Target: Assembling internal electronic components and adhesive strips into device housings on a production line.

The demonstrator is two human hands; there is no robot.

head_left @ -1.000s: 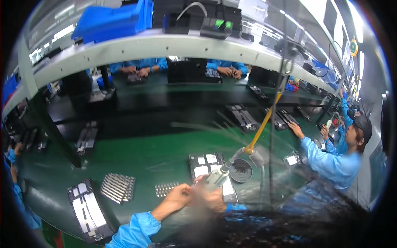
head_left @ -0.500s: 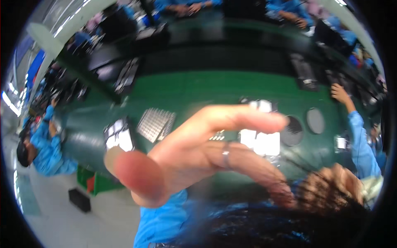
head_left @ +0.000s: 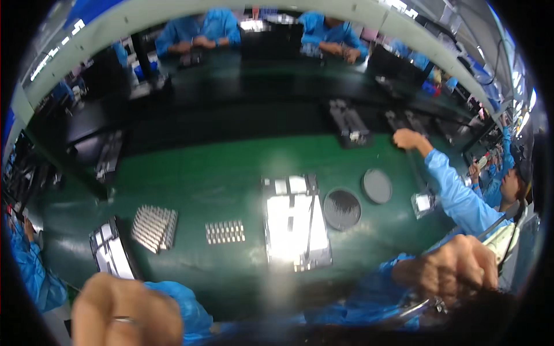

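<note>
My left hand [head_left: 124, 311], with a ring on one finger, is raised close at the lower left. Its fingers are curled and what they hold, if anything, is hidden. My right hand [head_left: 450, 268] is up at the lower right, fingers bent in; dark hair covers part of it. A thin silvery thing [head_left: 415, 309] shows just below it, too blurred to name. On the green table [head_left: 231, 173] lies a flat rectangular device [head_left: 291, 222] with a bright, shiny panel and dark edges. Small metal pieces [head_left: 225, 232] sit in rows to its left.
A tray of small metal parts [head_left: 154, 228] and another flat device [head_left: 112, 248] lie left. Rightward are a round dark dish [head_left: 342, 209], a round grey disc [head_left: 377, 185] and a small packet [head_left: 424, 203]. A co-worker's arm [head_left: 456, 179] reaches toward dark devices [head_left: 349, 124] beyond.
My left hand, spread large across the middle before, has dropped to the lower left and curled. The view has turned, so the table and its things sit lower and farther left.
</note>
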